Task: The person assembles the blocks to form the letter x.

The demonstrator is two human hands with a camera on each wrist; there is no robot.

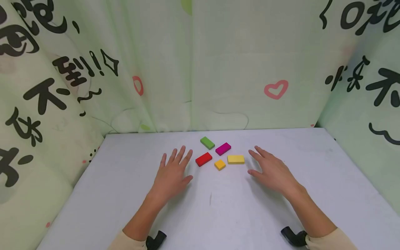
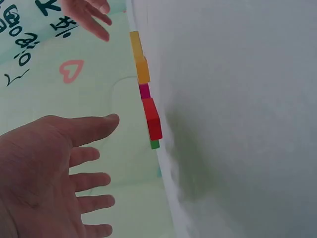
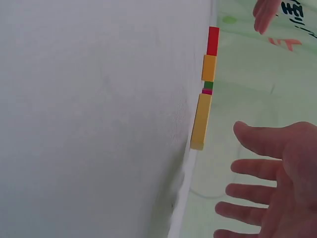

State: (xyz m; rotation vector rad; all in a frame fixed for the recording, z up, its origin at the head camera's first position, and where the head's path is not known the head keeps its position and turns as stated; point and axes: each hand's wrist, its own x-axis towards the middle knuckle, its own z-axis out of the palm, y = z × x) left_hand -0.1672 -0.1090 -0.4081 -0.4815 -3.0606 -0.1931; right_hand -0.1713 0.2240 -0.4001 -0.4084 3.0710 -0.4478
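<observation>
Five small blocks would exceed a simple tally, so several coloured blocks lie in a loose cluster on the white table (image 1: 215, 208). A green block (image 1: 207, 143) is farthest back, with a magenta block (image 1: 223, 149) beside it. Nearer lie a red block (image 1: 203, 159), a short orange block (image 1: 220, 165) and a longer yellow block (image 1: 235, 159). My left hand (image 1: 173, 173), fingers spread, hovers left of the red block (image 2: 152, 119). To the right of the yellow block (image 3: 200, 121), my right hand (image 1: 273, 170) is held over the table with extended fingers. Neither hand holds anything.
A pale green curtain (image 1: 231, 69) with dark lettering and pink hearts hangs behind the table and along both sides. Black curved pieces (image 1: 294, 236) sit at both wrists by the beige sleeves (image 1: 331, 239).
</observation>
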